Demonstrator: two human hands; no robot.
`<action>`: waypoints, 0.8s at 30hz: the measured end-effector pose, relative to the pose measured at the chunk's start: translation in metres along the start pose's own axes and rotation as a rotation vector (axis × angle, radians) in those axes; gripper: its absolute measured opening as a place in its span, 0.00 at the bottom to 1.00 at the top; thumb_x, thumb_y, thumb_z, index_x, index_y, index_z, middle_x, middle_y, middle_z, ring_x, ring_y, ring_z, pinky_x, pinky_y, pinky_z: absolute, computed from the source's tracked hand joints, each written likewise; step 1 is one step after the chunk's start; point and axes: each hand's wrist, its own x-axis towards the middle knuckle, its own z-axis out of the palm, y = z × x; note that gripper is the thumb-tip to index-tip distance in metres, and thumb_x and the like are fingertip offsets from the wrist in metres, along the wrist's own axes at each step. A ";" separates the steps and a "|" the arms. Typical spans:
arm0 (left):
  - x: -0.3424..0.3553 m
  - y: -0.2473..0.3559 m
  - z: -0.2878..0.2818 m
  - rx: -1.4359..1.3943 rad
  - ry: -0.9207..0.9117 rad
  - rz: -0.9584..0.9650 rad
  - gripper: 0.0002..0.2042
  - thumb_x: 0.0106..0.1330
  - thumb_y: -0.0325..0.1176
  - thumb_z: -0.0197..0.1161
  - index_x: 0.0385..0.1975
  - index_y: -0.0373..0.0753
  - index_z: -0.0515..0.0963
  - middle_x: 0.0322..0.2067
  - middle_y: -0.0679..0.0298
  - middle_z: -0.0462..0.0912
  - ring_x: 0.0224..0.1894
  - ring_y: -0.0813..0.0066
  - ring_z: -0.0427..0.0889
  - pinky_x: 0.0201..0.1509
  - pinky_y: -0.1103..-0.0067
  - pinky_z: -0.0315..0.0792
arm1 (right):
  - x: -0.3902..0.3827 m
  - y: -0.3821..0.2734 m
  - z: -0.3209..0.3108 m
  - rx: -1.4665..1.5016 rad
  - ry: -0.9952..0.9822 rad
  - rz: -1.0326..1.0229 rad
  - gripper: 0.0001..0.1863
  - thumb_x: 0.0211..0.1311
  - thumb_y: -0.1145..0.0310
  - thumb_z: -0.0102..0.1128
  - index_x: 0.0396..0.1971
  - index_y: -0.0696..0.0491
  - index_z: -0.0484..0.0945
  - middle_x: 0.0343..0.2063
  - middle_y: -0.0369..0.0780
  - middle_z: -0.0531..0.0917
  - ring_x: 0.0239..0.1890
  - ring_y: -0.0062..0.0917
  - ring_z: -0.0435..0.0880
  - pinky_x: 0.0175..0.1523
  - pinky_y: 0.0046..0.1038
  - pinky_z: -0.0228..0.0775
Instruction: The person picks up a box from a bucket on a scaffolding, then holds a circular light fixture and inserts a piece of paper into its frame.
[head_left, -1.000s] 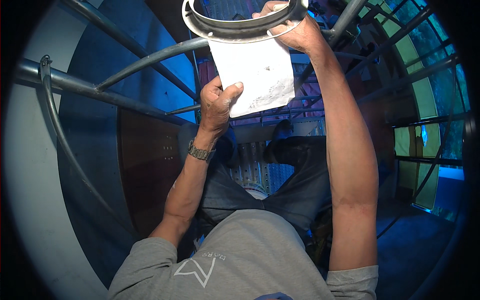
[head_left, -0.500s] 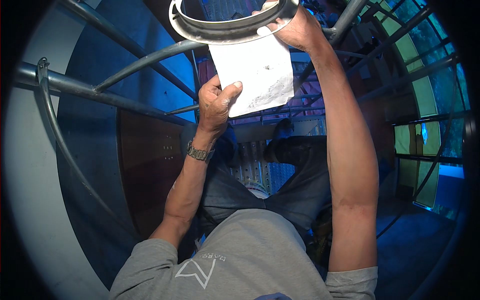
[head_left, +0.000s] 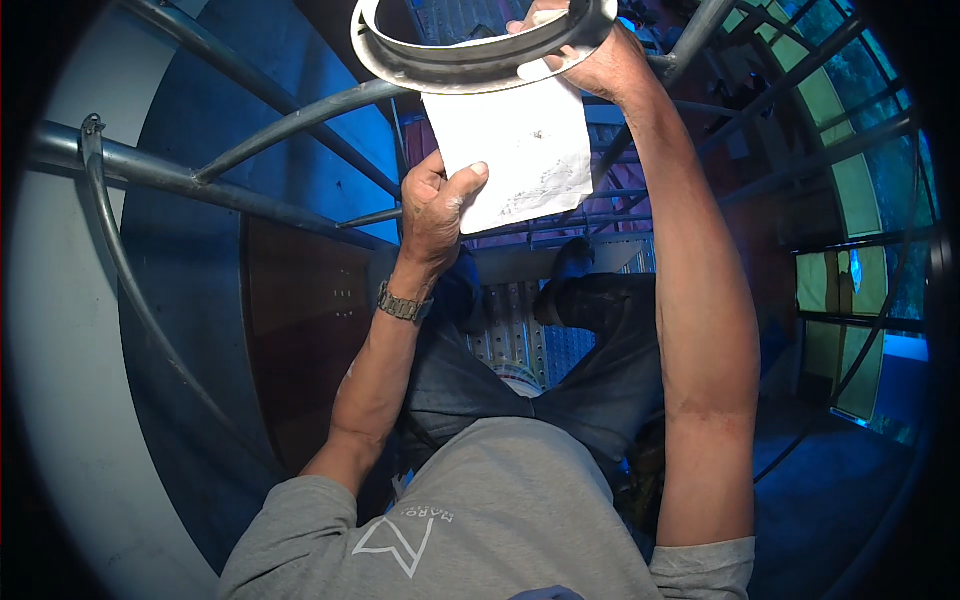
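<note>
A white sheet of paper point(head_left: 515, 150) with faint marks hangs in front of me at the top middle. My left hand point(head_left: 436, 205) pinches its lower left corner, thumb on the paper. My right hand point(head_left: 590, 60) is raised higher and grips a grey metal ring point(head_left: 450, 65) together with the paper's top edge. The ring is tilted, and its upper part runs out of view. A metal watch sits on my left wrist.
Grey steel tubes point(head_left: 200, 180) cross from the left toward the top. A dark curved panel point(head_left: 190, 330) stands at the left. Below me are my legs, dark shoes and a perforated metal step point(head_left: 520, 330). More bars and greenish panels point(head_left: 850, 200) lie at the right.
Both hands, the ring and the paper have shifted slightly left and up in the view. The grips are unchanged.
</note>
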 end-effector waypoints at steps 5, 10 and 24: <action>-0.001 0.001 0.000 -0.014 -0.003 -0.006 0.16 0.66 0.30 0.66 0.48 0.23 0.78 0.41 0.54 0.86 0.39 0.77 0.85 0.47 0.82 0.79 | 0.008 -0.014 -0.012 -0.023 -0.173 -0.039 0.39 0.53 0.59 0.75 0.66 0.48 0.70 0.56 0.52 0.81 0.59 0.47 0.81 0.62 0.43 0.74; -0.001 0.001 0.000 -0.032 -0.008 -0.036 0.17 0.66 0.30 0.66 0.49 0.24 0.78 0.42 0.53 0.86 0.40 0.75 0.85 0.48 0.81 0.80 | -0.008 -0.020 -0.020 0.025 -0.053 -0.025 0.34 0.54 0.56 0.73 0.61 0.49 0.76 0.54 0.49 0.84 0.57 0.43 0.82 0.62 0.43 0.74; -0.002 0.002 0.000 -0.039 -0.036 -0.026 0.18 0.66 0.30 0.65 0.51 0.23 0.77 0.43 0.51 0.86 0.42 0.72 0.87 0.50 0.79 0.81 | 0.002 -0.006 -0.007 -0.116 -0.150 0.034 0.31 0.53 0.57 0.75 0.58 0.46 0.79 0.58 0.46 0.82 0.60 0.37 0.81 0.65 0.39 0.73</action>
